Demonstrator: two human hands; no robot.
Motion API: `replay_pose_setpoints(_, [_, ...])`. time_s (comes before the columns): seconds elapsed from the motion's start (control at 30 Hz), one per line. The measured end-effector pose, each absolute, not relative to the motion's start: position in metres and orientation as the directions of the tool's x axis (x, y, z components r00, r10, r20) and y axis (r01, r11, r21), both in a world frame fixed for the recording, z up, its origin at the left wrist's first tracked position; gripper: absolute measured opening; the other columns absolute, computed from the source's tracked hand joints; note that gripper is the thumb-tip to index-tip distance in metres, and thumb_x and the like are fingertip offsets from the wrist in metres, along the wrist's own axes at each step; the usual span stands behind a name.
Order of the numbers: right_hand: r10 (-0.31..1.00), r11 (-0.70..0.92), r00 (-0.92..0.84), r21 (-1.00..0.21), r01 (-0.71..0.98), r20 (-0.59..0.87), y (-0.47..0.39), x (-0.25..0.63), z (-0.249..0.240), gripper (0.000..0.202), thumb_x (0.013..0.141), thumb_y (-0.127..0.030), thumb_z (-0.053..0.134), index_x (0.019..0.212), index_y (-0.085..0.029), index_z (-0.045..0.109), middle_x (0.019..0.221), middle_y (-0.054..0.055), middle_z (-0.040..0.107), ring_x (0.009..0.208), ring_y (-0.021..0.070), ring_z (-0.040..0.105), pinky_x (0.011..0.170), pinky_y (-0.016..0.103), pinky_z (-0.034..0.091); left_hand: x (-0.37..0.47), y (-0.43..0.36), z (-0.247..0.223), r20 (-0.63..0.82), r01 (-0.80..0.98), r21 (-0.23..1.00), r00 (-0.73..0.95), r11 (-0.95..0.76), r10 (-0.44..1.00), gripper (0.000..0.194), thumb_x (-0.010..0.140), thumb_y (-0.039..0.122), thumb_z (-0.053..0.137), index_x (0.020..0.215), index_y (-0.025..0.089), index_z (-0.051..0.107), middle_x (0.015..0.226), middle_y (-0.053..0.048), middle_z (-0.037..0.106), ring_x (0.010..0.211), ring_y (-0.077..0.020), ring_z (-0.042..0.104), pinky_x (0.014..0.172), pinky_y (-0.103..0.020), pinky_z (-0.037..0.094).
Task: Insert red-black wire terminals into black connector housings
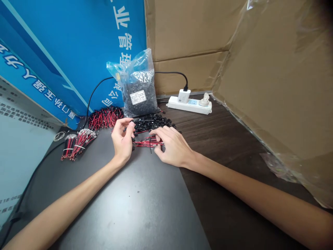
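My left hand [122, 139] is closed, thumb against forefinger, on what looks like a small black connector [133, 127], mostly covered by the fingertips. To its right, my right hand [173, 146] curves over a bundle of red and black wires [144, 143] lying on the grey mat. Its thumb and forefinger are apart, on either side of the wire ends, and whether they touch a wire is hidden. A thin black tie [150, 146] crosses the bundle. Just behind both hands spreads a pile of small black connectors [156, 121].
A clear bag of black parts [140, 93] stands against the blue panel [78, 41]. Left of it lie a heap of red-black wires [105, 118] and banded wire bundles [82, 142]. A white power strip [192, 106] with a charger sits behind, by the cardboard wall [273, 86].
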State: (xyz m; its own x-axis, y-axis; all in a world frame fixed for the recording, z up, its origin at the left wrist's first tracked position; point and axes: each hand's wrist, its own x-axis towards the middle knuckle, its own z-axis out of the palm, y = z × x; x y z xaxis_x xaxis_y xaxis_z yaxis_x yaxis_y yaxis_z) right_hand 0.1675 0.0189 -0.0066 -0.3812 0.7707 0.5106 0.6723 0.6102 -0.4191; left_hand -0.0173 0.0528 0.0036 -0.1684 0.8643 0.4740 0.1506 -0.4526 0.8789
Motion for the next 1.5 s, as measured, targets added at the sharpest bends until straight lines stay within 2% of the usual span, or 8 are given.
replay_pose_setpoints(0.37, [0.770,0.621,-0.393,-0.449,0.642,0.503,0.0205,0.1685,-0.0060,0.033,0.073,-0.009,0.055,0.103,-0.016,0.063,0.082,0.005,0.066,0.077,0.0222,0.056,0.077,0.036,0.041,-0.0171,0.0532,0.0024,0.455,0.121,0.889,-0.136,-0.441,0.880,0.018,0.089,0.037,0.067,0.093,0.020,0.065,0.076,0.001,0.061,0.056,-0.0083,0.053,0.051,-0.022,0.045])
replay_pose_setpoints(0.7, [0.780,0.615,-0.366,-0.516,0.596,0.507,0.0205,0.1690,-0.0075,0.037,0.073,-0.007,0.055,0.109,-0.016,0.060,0.078,0.002,0.063,0.076,0.0209,0.060,0.075,0.034,0.047,-0.0158,0.0519,0.0043,0.444,0.121,0.894,-0.126,-0.431,0.887,0.015,0.087,0.034,0.069,0.091,0.020,0.066,0.073,0.002,0.061,0.053,-0.0073,0.052,0.051,-0.021,0.045])
replay_pose_setpoints(1.0, [0.779,0.615,-0.314,-0.564,0.551,0.543,0.0211,0.1686,-0.0105,0.038,0.077,-0.007,0.055,0.113,-0.019,0.056,0.083,0.003,0.062,0.075,0.0192,0.061,0.075,0.032,0.050,-0.0160,0.0518,0.0038,0.448,0.146,0.890,-0.109,-0.432,0.887,0.017,0.087,0.035,0.068,0.092,0.020,0.066,0.076,0.002,0.062,0.053,-0.0074,0.052,0.051,-0.022,0.045])
replay_pose_setpoints(1.1, [0.756,0.638,-0.328,-0.521,0.567,0.567,0.0213,0.1681,-0.0091,0.034,0.077,-0.006,0.052,0.108,-0.019,0.056,0.089,0.006,0.063,0.080,0.0208,0.061,0.077,0.034,0.050,-0.0157,0.0520,0.0036,0.443,0.142,0.893,-0.109,-0.427,0.890,0.016,0.087,0.034,0.069,0.093,0.020,0.066,0.075,0.002,0.062,0.053,-0.0076,0.052,0.051,-0.022,0.045])
replay_pose_setpoints(1.3, [0.750,0.630,-0.375,-0.419,0.654,0.545,0.0193,0.1677,-0.0061,0.011,0.075,-0.012,0.057,0.081,-0.021,0.054,0.089,0.007,0.062,0.081,0.0230,0.057,0.075,0.036,0.048,-0.0154,0.0515,0.0038,0.448,0.138,0.890,-0.100,-0.434,0.888,0.016,0.087,0.035,0.070,0.092,0.020,0.066,0.075,0.001,0.062,0.053,-0.0079,0.051,0.051,-0.022,0.045])
replay_pose_setpoints(1.5, [0.769,0.602,-0.368,-0.397,0.693,0.523,0.0198,0.1665,-0.0065,0.010,0.075,-0.014,0.059,0.077,-0.021,0.053,0.089,0.008,0.061,0.082,0.0237,0.054,0.074,0.037,0.047,-0.0150,0.0508,0.0041,0.440,0.125,0.895,-0.099,-0.427,0.893,0.016,0.086,0.034,0.070,0.091,0.019,0.067,0.076,0.000,0.063,0.054,-0.0081,0.052,0.051,-0.022,0.046])
